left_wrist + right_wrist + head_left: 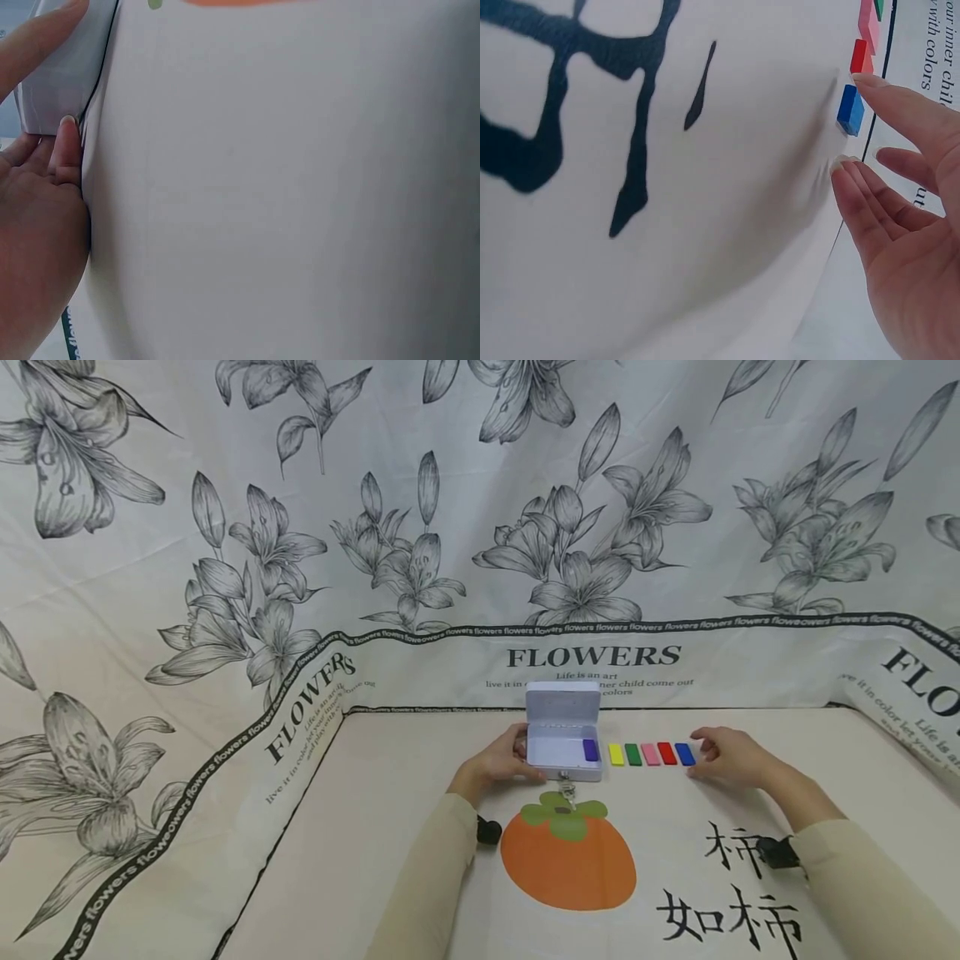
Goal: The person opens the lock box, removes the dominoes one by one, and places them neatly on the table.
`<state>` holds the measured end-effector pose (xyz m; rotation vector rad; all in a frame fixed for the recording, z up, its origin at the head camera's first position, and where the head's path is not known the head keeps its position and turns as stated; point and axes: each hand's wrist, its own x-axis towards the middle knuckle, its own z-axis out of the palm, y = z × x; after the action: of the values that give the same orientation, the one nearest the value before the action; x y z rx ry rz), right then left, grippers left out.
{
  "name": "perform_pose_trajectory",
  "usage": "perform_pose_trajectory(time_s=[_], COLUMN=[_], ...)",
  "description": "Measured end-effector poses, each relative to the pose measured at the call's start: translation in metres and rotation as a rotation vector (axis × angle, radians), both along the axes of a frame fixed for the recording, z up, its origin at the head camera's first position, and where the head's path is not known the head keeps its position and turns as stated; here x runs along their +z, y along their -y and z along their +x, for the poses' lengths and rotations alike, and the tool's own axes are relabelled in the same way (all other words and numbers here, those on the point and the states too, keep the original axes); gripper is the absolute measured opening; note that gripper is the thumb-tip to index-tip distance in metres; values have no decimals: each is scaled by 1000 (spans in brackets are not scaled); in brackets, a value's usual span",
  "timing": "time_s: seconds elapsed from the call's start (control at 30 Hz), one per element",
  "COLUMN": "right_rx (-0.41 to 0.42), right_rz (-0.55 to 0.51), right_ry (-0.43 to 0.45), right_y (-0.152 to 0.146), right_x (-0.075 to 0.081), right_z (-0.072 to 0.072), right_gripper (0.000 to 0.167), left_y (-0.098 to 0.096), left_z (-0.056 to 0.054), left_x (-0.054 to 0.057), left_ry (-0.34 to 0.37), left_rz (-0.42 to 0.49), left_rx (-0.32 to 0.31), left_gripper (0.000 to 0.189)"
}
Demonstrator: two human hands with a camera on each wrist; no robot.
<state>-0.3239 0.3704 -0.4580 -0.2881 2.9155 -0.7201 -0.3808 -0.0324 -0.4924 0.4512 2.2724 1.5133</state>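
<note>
In the head view, a small white metal box (564, 772) stands with its lid (563, 703) raised and a purple block (590, 750) inside at the right. My left hand (501, 756) grips the box's left side; in the left wrist view the thumb lies along one face and the fingers are at its end. To the right of the box lie yellow (616, 754), green (633, 754), pink (650, 754), red (667, 753) and blue (685, 754) blocks in a row. My right hand (731, 758) is beside the blue block, thumb and fingers spread apart about it, pinching nothing.
A clasp and small keys (567, 789) hang at the box's front. The pale table cloth (397, 793) bears a printed orange persimmon (567, 864) and black characters (731, 918). Behind the table hangs a flower-printed curtain (450, 568).
</note>
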Motion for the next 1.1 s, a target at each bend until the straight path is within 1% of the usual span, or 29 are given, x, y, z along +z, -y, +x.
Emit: perform_pose_trajectory(time_s=[0.23,0.57,0.77,1.1], right_rx=[7,62,99,116], right_rz=[3,2,-11,-34], right_ry=[-22,-100,-149,-176], right_y=[4,21,35,57], right_x=[12,25,28,31], right_z=[10,18,20,21], right_gripper=[70,65,61,58], left_y=[0,1,1,0], left_z=[1,-1,0,1], left_x=[1,-1,0,0], left_ry=[1,-4,1,-3], left_rz=[9,11,19,17], left_rx=[4,4,8,3], left_gripper=[99,100,99,100])
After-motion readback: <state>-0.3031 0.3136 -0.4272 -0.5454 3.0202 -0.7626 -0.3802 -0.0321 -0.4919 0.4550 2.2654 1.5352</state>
